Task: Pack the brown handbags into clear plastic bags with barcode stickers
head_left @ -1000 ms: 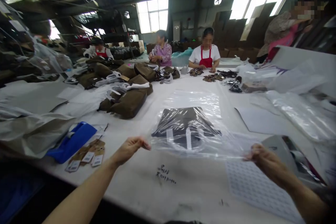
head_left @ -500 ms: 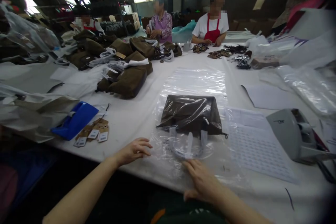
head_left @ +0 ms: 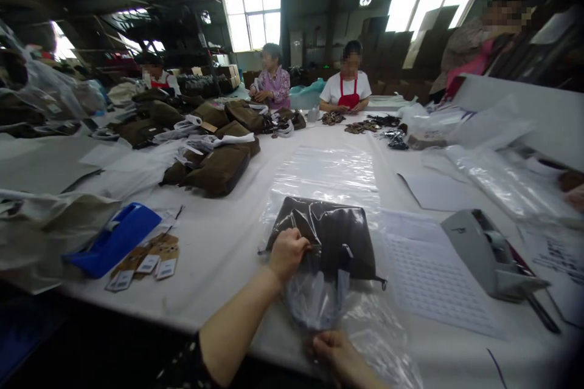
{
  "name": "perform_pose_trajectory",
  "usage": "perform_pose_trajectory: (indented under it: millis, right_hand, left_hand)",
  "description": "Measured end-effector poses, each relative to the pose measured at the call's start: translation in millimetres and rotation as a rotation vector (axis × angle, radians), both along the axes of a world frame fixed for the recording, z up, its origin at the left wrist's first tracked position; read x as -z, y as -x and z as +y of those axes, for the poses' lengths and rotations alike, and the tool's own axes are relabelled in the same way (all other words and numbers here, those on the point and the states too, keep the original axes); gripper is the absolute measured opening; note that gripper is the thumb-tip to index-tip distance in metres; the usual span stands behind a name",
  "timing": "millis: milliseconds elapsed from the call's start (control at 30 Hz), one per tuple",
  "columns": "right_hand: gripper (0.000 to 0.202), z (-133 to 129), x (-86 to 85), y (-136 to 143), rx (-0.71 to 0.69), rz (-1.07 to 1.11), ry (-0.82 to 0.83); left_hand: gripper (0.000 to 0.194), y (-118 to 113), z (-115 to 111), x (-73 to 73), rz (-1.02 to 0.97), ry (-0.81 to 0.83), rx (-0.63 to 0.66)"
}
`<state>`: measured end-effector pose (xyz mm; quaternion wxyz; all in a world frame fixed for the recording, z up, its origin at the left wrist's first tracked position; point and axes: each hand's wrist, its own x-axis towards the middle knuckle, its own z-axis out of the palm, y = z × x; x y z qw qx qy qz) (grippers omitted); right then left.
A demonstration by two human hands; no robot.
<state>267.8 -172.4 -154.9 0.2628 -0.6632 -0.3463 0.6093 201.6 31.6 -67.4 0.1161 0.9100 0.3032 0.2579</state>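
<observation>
A dark brown handbag (head_left: 342, 228) lies flat inside a clear plastic bag (head_left: 326, 164) on the white table. Its wrapped handles (head_left: 340, 295) point toward me. My left hand (head_left: 287, 252) is closed in a pinch on the plastic film over the handbag's left half, pulling it into creases. Nearer to me, my right hand (head_left: 337, 349) is closed on the plastic at the bag's near end, just below the handles. Part of the handbag is hidden behind my left hand and wrist.
Cardboard tags (head_left: 155, 261) and a blue tape dispenser (head_left: 114, 240) lie to the left. A printed sheet (head_left: 433, 273) and a grey tape dispenser (head_left: 488, 255) are on the right. More brown bags (head_left: 219, 164) are heaped farther back. Several people work around the table.
My left hand has moved from the table onto the plastic over the handbag and closed on it. My right hand has gone from flat to gripping the plastic. The view has tilted up.
</observation>
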Motion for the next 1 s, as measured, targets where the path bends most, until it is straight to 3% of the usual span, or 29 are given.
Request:
perform_pose_trajectory:
  millis: [133,233,333,400,467,533,600,667,700,733,800,867,1000]
  right_hand:
    - [0.045,1.6,10.5,3.1,0.041,0.036,0.003]
    - [0.045,3.3,9.5,4.3,0.027,0.074,0.000]
    - [0.041,-4.9,-3.5,-3.3,-0.110,0.220,-0.005]
    - [0.052,-20.0,-18.4,-24.3,-0.212,0.294,-0.058]
    - [0.055,-41.6,-33.8,-64.7,-0.233,0.288,-0.146]
    - [0.036,-66.2,-46.0,-124.5,-0.074,0.227,-0.216]
    - [0.023,-90.4,-54.3,-198.1,0.344,0.094,-0.313]
    - [0.031,-111.1,-60.3,-275.0,0.927,-0.177,-0.488]
    - [0.037,-119.1,-62.6,-310.7,1.135,-0.308,-0.564]
    - [0.041,-124.8,-64.5,-342.5,1.232,-0.392,-0.588]
    - [0.047,-128.4,-66.3,-391.0,1.285,-0.469,-0.571]
    - [0.050,-122.6,-66.0,-418.5,1.215,-0.456,-0.502]
    - [0.057,-106.7,-66.5,-431.5,1.065,-0.413,-0.433]
  left_hand:
    - [0.012,-15.8,-31.3,35.1,-0.076,-0.005,-0.236]
    - [0.010,-21.3,-57.4,52.6,-0.105,-0.010,-0.367]
    - [0.015,-29.1,-75.4,66.6,-0.111,-0.037,-0.430]
    - [0.019,-33.2,-79.6,74.2,-0.116,-0.055,-0.451]
    - [0.019,-34.9,-78.8,79.1,-0.135,-0.061,-0.451]
    - [0.020,-34.7,-75.1,81.7,-0.164,-0.065,-0.433]
    - [0.022,-33.8,-69.7,84.2,-0.189,-0.085,-0.412]
    - [0.023,-33.6,-63.7,87.6,-0.204,-0.112,-0.403]
    - [0.023,-33.8,-61.1,89.4,-0.210,-0.124,-0.398]
    - [0.024,-34.3,-59.0,90.8,-0.219,-0.132,-0.393]
    - [0.023,-35.6,-56.8,91.8,-0.236,-0.143,-0.386]
    - [0.021,-36.9,-57.0,90.1,-0.242,-0.142,-0.384]
    - [0.020,-38.7,-59.8,83.2,-0.234,-0.140,-0.386]
